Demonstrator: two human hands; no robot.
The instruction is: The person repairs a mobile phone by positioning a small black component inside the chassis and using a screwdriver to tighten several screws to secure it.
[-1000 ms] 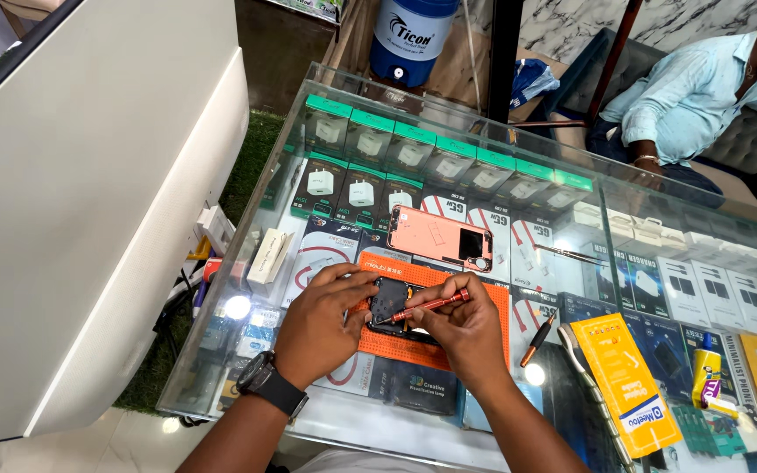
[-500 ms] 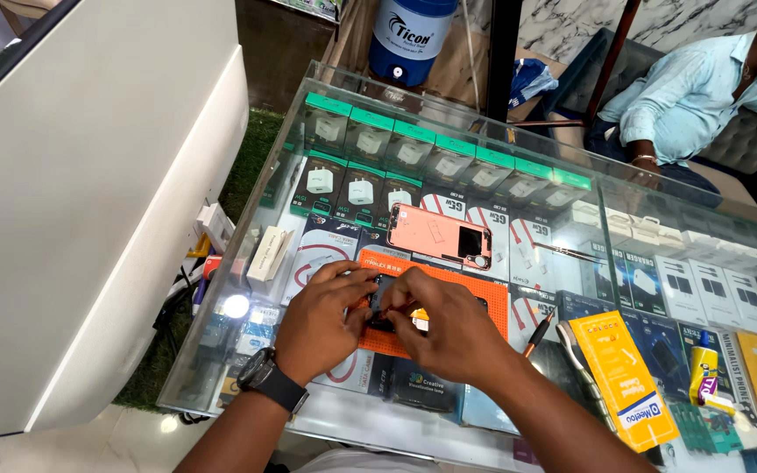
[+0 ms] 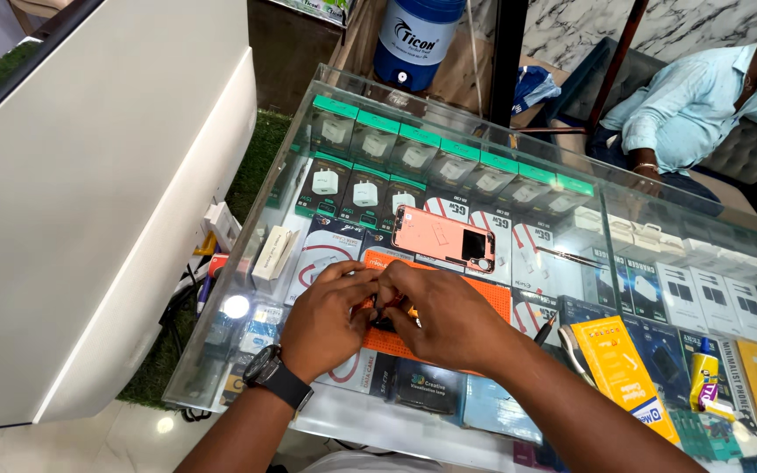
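my arms bare, no sleeves | left hand [image 3: 330, 320]: chunky black wristwatch [image 3: 271, 375] | right hand [image 3: 449, 315]: nothing on it

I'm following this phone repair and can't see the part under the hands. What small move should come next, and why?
Probably lift the right hand a little while the left hand steadies the small dark part on the orange mat. Both hands crowd over it, so the part is almost hidden and the work cannot be checked. The pink phone back lies apart, just beyond the mat.

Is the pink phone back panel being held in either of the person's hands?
No, the pink phone back panel lies alone on the glass counter, beyond the left hand and right hand.
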